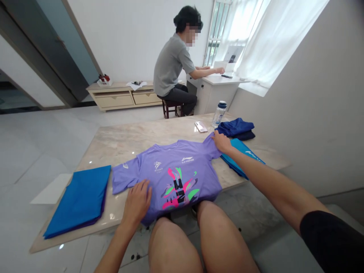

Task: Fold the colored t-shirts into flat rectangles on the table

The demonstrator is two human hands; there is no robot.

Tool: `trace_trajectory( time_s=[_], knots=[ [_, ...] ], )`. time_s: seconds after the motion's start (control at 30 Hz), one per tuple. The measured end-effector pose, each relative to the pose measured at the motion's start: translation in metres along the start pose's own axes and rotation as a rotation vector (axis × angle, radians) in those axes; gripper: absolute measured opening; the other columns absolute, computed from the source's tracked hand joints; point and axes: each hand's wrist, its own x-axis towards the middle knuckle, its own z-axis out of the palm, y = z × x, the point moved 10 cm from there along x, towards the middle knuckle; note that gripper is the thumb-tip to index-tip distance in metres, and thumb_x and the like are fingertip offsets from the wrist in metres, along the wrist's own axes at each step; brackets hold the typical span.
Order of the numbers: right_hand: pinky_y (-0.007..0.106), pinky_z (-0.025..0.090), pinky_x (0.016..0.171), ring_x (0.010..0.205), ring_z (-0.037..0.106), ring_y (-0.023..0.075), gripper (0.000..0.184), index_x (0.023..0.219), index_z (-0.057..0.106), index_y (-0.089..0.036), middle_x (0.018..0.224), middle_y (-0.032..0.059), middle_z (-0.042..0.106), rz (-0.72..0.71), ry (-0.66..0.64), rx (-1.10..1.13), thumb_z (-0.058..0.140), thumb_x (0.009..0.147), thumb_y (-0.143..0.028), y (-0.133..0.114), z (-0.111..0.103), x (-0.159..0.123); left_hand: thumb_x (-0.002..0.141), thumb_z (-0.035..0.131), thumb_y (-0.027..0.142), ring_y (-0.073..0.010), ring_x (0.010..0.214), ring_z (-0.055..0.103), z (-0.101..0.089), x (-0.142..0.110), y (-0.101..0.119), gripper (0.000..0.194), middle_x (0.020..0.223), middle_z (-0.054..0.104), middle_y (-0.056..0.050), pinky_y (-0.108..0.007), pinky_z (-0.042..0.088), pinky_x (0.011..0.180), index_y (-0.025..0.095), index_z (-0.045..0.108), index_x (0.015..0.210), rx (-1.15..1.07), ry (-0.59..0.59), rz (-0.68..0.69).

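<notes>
A purple T-shirt (170, 159) is spread front side up on the marble-look table (122, 138), its hem hanging over the near edge towards my knees. White logos and a bright pink, green and black print mark its front. My right hand (222, 142) pinches the sleeve at the right by its upper corner. Lying flat on the shirt's lower left side, below the other sleeve, is my left hand (139, 197), its fingers stretched out. Folded blue clothes (82, 191) form a stack at the left end. Beside my right forearm lies a lighter blue folded garment (241, 151), partly covered by the arm.
Dark blue folded clothes (237, 127), a water bottle (219, 113) and a phone (201, 126) are at the table's far right. Behind, a person in a grey shirt (170, 64) sits at a white desk (218, 79). A low cabinet (113, 99) lines the wall.
</notes>
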Motion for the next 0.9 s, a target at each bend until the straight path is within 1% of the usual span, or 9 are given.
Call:
trace_trajectory(
  time_s=[0.1,0.2,0.3,0.37,0.47,0.6,0.67,0.73,0.9],
  knots=[
    [0.052,0.052,0.110,0.134,0.069,0.0425,0.026,0.133,0.060,-0.010,0.134,0.0319,0.070,-0.016,-0.028,0.011,0.058,0.112,-0.025,-0.030,-0.002,-0.002,0.108,0.042,0.045,-0.0385,0.131,0.069,-0.013,0.005,-0.015,0.046,0.143,0.075,-0.019,-0.056,0.052,0.114,0.022,0.073,0.134,0.020,0.052,0.026],
    [0.045,0.060,0.101,0.119,0.076,0.0353,0.021,0.129,0.059,-0.014,0.125,0.0246,0.076,-0.085,-0.089,0.096,0.059,0.113,-0.028,-0.069,0.014,-0.001,0.110,0.042,0.044,-0.0381,0.132,0.068,-0.016,0.000,-0.026,0.045,0.143,0.074,-0.019,-0.057,0.052,0.115,0.022,0.071,0.136,-0.011,0.083,0.034],
    [0.038,0.067,0.076,0.081,0.080,0.0243,0.023,0.133,0.052,-0.022,0.100,0.0108,0.080,-0.141,-0.271,0.518,0.051,0.117,-0.038,-0.103,0.045,-0.008,0.111,0.045,0.042,-0.0371,0.134,0.066,-0.019,-0.008,-0.034,0.042,0.144,0.072,-0.018,-0.058,0.051,0.117,0.023,0.068,0.140,-0.071,0.118,-0.013],
    [0.035,0.065,0.063,0.065,0.076,0.0205,0.022,0.133,0.048,-0.024,0.090,0.0047,0.078,-0.124,-0.333,0.779,0.049,0.117,-0.039,-0.111,0.057,-0.019,0.110,0.047,0.041,-0.0365,0.134,0.066,-0.022,-0.013,-0.039,0.041,0.143,0.072,-0.017,-0.058,0.050,0.119,0.023,0.066,0.141,-0.098,0.137,-0.051],
    [0.028,0.060,0.059,0.059,0.071,0.0170,0.017,0.127,0.052,-0.023,0.086,0.0020,0.076,-0.107,-0.252,0.750,0.049,0.114,-0.033,-0.090,0.059,-0.041,0.109,0.048,0.040,-0.0364,0.133,0.065,-0.028,-0.019,-0.049,0.040,0.141,0.071,-0.017,-0.058,0.050,0.120,0.022,0.066,0.140,-0.111,0.154,-0.092],
    [0.027,0.050,0.067,0.067,0.073,0.0190,0.021,0.119,0.064,-0.019,0.085,0.0061,0.079,-0.138,-0.069,0.308,0.048,0.113,-0.031,-0.035,0.057,-0.080,0.106,0.048,0.035,-0.0361,0.133,0.065,-0.043,-0.015,-0.067,0.038,0.137,0.069,-0.020,-0.056,0.050,0.121,0.018,0.067,0.135,-0.113,0.164,-0.183],
    [0.029,0.046,0.069,0.081,0.077,0.0251,0.025,0.118,0.069,-0.017,0.090,0.0119,0.081,-0.096,0.021,0.099,0.049,0.111,-0.031,-0.005,0.061,-0.097,0.103,0.050,0.030,-0.0357,0.133,0.065,-0.050,-0.006,-0.083,0.036,0.136,0.069,-0.021,-0.054,0.051,0.121,0.016,0.067,0.132,-0.106,0.130,-0.298],
    [0.032,0.043,0.069,0.085,0.078,0.0291,0.028,0.118,0.072,-0.017,0.098,0.0150,0.083,-0.073,0.034,0.011,0.049,0.111,-0.032,0.017,0.074,-0.109,0.101,0.054,0.027,-0.0349,0.135,0.066,-0.052,0.006,-0.104,0.037,0.139,0.068,-0.022,-0.050,0.054,0.117,0.015,0.065,0.133,-0.078,0.064,-0.472],
    [0.035,0.035,0.062,0.079,0.076,0.0316,0.038,0.119,0.076,-0.018,0.089,0.0160,0.081,-0.083,0.049,-0.089,0.044,0.112,-0.038,0.030,0.096,-0.122,0.095,0.067,0.032,-0.0425,0.131,0.069,-0.057,0.036,-0.145,0.035,0.129,0.073,-0.030,-0.049,0.057,0.104,0.009,0.068,0.122,0.042,-0.022,-0.765]
  ],
)
